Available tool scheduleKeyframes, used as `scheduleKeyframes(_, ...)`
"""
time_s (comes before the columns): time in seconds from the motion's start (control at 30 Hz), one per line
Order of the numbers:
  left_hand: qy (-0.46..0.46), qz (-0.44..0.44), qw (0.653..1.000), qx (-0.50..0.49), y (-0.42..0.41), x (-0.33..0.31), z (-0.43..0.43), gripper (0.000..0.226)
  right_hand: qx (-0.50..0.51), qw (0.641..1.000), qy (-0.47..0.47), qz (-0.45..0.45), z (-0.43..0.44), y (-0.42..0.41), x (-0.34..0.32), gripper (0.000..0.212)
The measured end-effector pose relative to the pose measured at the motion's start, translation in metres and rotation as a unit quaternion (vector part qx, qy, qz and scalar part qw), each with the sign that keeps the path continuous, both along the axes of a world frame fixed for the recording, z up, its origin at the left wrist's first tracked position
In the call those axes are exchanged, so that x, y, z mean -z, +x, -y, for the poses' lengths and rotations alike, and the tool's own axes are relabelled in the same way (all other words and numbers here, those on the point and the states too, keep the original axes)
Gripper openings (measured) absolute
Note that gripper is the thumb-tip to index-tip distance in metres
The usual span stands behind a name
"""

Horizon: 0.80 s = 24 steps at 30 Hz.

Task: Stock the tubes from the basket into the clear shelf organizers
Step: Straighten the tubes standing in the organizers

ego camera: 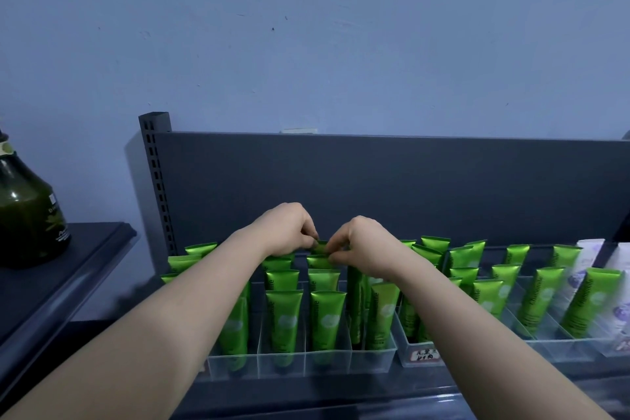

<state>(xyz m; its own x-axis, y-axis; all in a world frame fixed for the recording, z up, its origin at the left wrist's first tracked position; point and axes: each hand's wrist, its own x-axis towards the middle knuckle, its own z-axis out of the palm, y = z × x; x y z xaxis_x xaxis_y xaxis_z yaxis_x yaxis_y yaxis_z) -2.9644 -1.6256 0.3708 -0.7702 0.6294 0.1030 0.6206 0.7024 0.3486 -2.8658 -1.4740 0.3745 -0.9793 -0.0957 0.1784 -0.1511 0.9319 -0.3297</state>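
One green tube (320, 246), upright at the rear of a middle lane in the clear divided organizer (371, 360) on the grey shelf (341, 395), top crimp pinched between curled fingertips of left hand (289, 228) and right hand (362, 242).

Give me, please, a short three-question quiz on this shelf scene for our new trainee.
1. True or false: the left hand holds nothing.
2. What does the right hand pinch together with it? A. a green tube B. a box C. a can
3. Fill in: the bottle stands to the ___ of the organizers.

Key: 1. False, it pinches the top of the green tube. 2. A. 3. left.
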Motion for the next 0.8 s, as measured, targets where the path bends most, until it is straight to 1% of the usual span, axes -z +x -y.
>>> scheduleKeyframes(0.33,0.016,0.005,1.000,-0.007,0.004,-0.003,0.006,0.012,-0.004,1.000,-0.017,-0.008,-0.007,0.003,-0.002,0.018)
scheduleKeyframes(0.47,0.038,-0.047,0.998,-0.012,0.018,-0.018,0.010,0.016,0.024,0.999,-0.013,-0.030,-0.030,0.018,-0.013,0.019)
scheduleKeyframes(0.57,0.042,-0.066,0.997,0.014,0.040,-0.028,0.004,0.016,0.024,0.999,0.023,-0.012,-0.047,0.040,-0.016,0.017)
scheduleKeyframes(0.67,0.015,-0.058,0.998,0.031,0.061,-0.028,-0.011,0.024,0.020,0.998,0.059,0.014,-0.055,0.059,-0.012,0.015)
scheduleKeyframes(0.73,-0.013,-0.061,0.998,0.032,0.071,-0.024,-0.022,0.030,0.022,0.998,0.056,0.017,-0.057,0.066,-0.008,0.014)
scheduleKeyframes(0.8,-0.040,-0.068,0.996,0.030,0.077,-0.020,-0.032,0.033,0.025,0.999,0.046,0.015,-0.059,0.070,-0.004,0.018)
